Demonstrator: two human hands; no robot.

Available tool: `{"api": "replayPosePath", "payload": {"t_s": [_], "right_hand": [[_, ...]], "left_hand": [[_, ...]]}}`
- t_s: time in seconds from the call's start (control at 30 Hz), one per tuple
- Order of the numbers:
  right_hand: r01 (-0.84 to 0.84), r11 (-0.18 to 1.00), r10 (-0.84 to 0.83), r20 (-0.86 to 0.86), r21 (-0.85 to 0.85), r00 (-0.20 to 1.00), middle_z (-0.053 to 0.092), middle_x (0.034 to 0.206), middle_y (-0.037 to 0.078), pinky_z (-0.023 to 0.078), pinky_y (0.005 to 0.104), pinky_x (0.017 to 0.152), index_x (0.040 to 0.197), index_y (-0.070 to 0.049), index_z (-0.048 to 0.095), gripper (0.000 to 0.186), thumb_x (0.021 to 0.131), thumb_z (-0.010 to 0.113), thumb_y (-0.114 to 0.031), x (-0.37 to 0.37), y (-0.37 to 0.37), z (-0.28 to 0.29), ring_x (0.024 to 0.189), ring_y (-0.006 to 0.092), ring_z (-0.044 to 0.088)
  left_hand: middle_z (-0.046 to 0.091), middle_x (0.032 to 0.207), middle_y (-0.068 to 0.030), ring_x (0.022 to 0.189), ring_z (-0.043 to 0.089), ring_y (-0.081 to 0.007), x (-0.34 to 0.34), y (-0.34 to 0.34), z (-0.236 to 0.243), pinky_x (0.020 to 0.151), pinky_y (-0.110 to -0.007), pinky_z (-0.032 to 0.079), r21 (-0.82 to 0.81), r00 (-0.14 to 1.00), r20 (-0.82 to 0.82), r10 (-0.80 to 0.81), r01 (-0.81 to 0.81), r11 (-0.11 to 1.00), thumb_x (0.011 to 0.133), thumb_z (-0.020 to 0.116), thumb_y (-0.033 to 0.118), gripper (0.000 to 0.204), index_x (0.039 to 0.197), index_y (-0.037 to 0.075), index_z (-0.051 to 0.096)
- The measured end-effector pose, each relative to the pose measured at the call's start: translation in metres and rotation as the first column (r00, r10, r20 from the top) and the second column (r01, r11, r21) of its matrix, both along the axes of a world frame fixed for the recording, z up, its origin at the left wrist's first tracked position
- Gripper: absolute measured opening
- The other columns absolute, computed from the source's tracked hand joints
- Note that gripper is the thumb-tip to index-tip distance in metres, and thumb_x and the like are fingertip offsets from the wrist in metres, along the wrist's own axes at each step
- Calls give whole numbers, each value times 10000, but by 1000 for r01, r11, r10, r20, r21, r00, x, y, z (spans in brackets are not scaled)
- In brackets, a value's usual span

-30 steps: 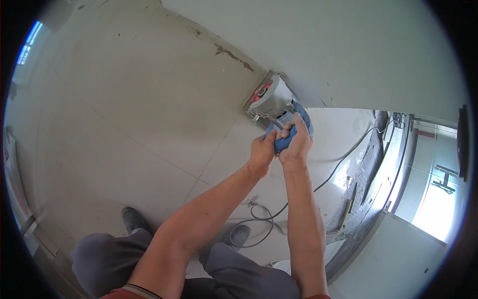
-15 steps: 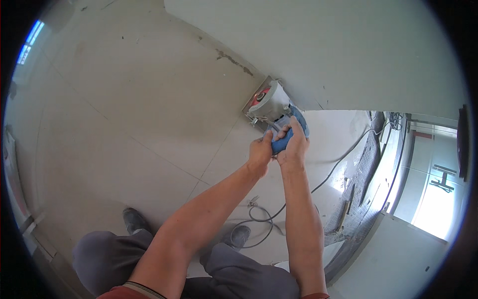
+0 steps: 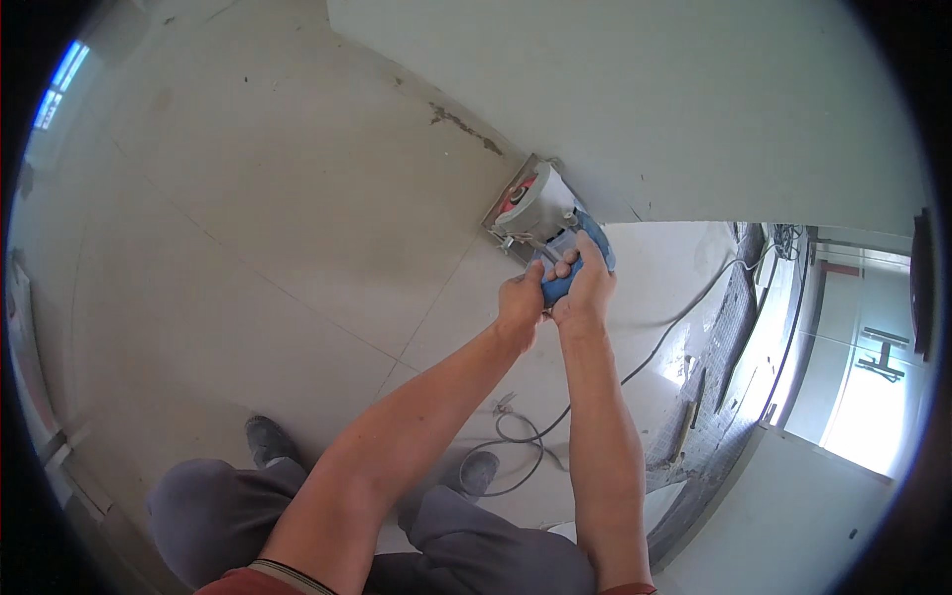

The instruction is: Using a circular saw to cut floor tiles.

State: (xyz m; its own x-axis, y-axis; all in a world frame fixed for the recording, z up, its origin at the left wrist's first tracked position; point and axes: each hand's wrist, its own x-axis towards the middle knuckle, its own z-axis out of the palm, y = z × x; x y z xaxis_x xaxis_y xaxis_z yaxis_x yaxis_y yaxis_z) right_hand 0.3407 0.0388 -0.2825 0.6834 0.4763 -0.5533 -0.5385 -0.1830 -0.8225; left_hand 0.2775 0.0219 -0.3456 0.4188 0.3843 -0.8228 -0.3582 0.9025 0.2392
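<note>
Both my hands grip a circular saw with a pale grey guard, a red part inside it and a blue body. Its metal base plate stands at the foot of the white wall, tilted in my view. My right hand wraps the blue handle from the right, fingers curled over it. Pressed close beside it, my left hand closes on the handle's left side, thumb up. The blade cannot be made out.
A dark cord runs from the right and loops near my shoe. The white wall fills the upper right. Tools and strips lie on a dark mesh-like patch at right. Pale floor tiles spread left.
Almost nothing differs. The saw and both hands stay in place at the wall foot, with only a very slight shift of the saw.
</note>
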Motion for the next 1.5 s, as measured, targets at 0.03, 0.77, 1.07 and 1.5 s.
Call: {"api": "replayPosePath", "payload": {"t_s": [0.03, 0.77, 1.07, 1.5], "right_hand": [[6, 1000, -6, 3, 0, 1000, 468, 657, 19, 407, 301, 447, 813, -88, 515, 134, 876, 617, -149, 0, 0, 1, 502, 126, 438], [28, 1000, -29, 39, 8, 999, 479, 626, 41, 393, 306, 399, 870, -40, 548, 86, 860, 611, -98, 0, 3, -4, 448, 144, 447], [9, 1000, -8, 48, -19, 999, 456, 637, 24, 405, 314, 424, 784, -76, 508, 154, 874, 607, -150, -3, 6, -3, 479, 135, 437], [-6, 999, 7, 22, -46, 1000, 463, 616, 19, 407, 311, 426, 753, -82, 517, 154, 859, 611, -143, -1, 9, 1, 464, 134, 434]], "left_hand": [[628, 1055, -120, 915, 622, -244, 1, 1, 0, 799, -456, 482, -5, 1000, 6, 0, 0, 1000, 957, 522, 396, 426, 1123, 9, 580], [626, 1031, -141, 875, 629, -251, 0, 2, 2, 750, -450, 502, -10, 999, -11, 35, -35, 999, 956, 520, 385, 445, 1099, -33, 580], [626, 973, -108, 818, 611, -222, -2, 3, -1, 693, -428, 478, 2, 1000, -14, 21, -21, 1000, 956, 520, 390, 410, 1046, -1, 602], [625, 983, -118, 834, 613, -234, 0, 3, -1, 690, -430, 487, 8, 999, -31, 19, -18, 1000, 953, 520, 400, 447, 1081, -21, 599]]}}
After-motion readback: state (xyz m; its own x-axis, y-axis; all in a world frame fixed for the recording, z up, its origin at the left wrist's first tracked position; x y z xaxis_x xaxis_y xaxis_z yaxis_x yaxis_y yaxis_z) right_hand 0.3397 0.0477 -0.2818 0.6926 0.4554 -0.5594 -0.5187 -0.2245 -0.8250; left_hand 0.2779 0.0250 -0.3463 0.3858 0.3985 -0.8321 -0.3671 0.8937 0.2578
